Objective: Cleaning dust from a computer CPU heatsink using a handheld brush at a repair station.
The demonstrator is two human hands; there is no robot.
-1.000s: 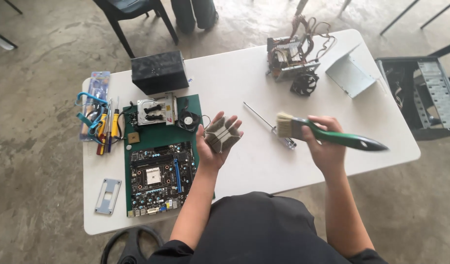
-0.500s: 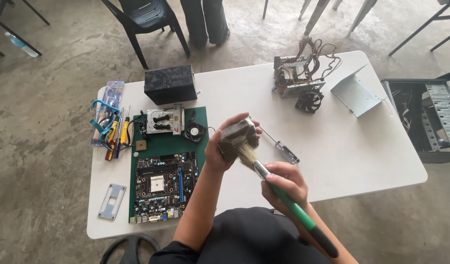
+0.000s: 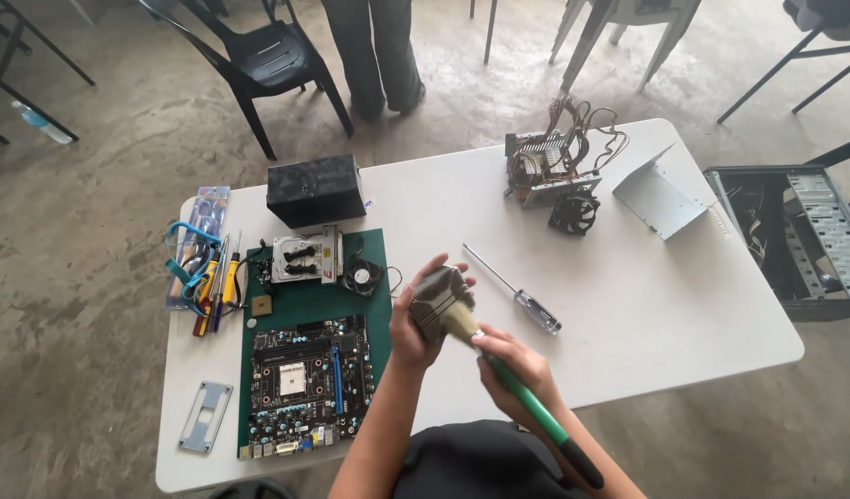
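Note:
My left hand [image 3: 414,325] grips a small grey metal heatsink [image 3: 440,296] and holds it up over the white table [image 3: 647,314]. A brush [image 3: 499,365] with a green handle and pale bristles is held in my right hand [image 3: 515,368]; its bristles press against the heatsink. Just left of my hands a dark motherboard [image 3: 306,383] lies on a green mat [image 3: 374,319]. A screwdriver [image 3: 522,296] with a clear handle lies on the table to the right of the heatsink.
On the mat's far end sit a hard drive [image 3: 305,256] and a small fan [image 3: 362,274]. A black box [image 3: 316,188], hand tools [image 3: 207,277], a metal bracket [image 3: 206,416], an opened power supply [image 3: 554,166], a metal cover [image 3: 663,196] and an open computer case [image 3: 799,236] lie around. A person stands behind a black chair [image 3: 258,65].
My right hand swung the brush in from the right and brought its bristles onto the heatsink. The left hand keeps holding the heatsink, slightly raised. The view shifted a little.

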